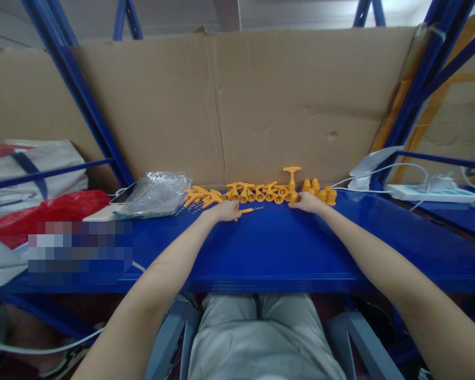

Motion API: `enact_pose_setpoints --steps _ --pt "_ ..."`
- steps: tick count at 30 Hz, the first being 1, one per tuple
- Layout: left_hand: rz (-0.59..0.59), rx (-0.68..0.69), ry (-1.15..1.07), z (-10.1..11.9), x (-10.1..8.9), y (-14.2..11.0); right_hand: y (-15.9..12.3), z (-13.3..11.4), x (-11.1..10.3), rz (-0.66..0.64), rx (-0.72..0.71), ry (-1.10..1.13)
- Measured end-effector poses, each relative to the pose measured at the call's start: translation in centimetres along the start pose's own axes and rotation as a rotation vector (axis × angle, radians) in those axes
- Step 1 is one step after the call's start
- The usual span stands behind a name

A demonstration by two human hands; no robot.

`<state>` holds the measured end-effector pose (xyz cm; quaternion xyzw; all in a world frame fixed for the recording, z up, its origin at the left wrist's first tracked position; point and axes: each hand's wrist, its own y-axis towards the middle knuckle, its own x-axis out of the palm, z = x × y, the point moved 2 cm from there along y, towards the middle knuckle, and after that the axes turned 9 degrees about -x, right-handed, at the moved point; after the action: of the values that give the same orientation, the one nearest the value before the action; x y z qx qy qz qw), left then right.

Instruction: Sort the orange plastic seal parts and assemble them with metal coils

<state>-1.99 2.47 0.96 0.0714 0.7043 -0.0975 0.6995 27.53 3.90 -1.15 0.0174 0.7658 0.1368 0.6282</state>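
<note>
My left hand (224, 210) is closed around the handle of an orange corkscrew (247, 211), whose metal spiral points right, just above the blue shelf. My right hand (306, 202) has its fingers closed at an orange plastic sleeve (293, 199), partly hidden by the fingers. Behind that hand an orange T-handled corkscrew (292, 177) stands upright. Loose corkscrews (200, 196) with bare spirals lie in a pile left of my left hand. Between the hands, several corkscrews in sleeves (259, 195) lie in a row. More orange sleeves (314, 186) stand behind and right of my right hand.
A cardboard sheet (261, 105) backs the blue shelf (269, 248). Clear plastic bags (158, 195) lie at the left, beside a red bag (63, 208). At the right are a white power strip (431, 193) with cables and a blue upright post (409, 111).
</note>
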Motion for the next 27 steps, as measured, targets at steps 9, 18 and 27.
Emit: enact_pose_setpoints --steps 9,18,27 --pt "-0.011 -0.005 0.012 0.2 -0.2 -0.3 -1.9 -2.6 -2.2 0.123 -0.053 -0.332" --pt "-0.018 -0.010 0.011 0.2 -0.1 -0.2 -2.4 -4.3 -2.4 -0.057 -0.135 -0.240" --pt "-0.015 0.004 0.012 0.1 0.0 -0.1 -1.4 -2.3 -1.6 -0.102 -0.134 -0.138"
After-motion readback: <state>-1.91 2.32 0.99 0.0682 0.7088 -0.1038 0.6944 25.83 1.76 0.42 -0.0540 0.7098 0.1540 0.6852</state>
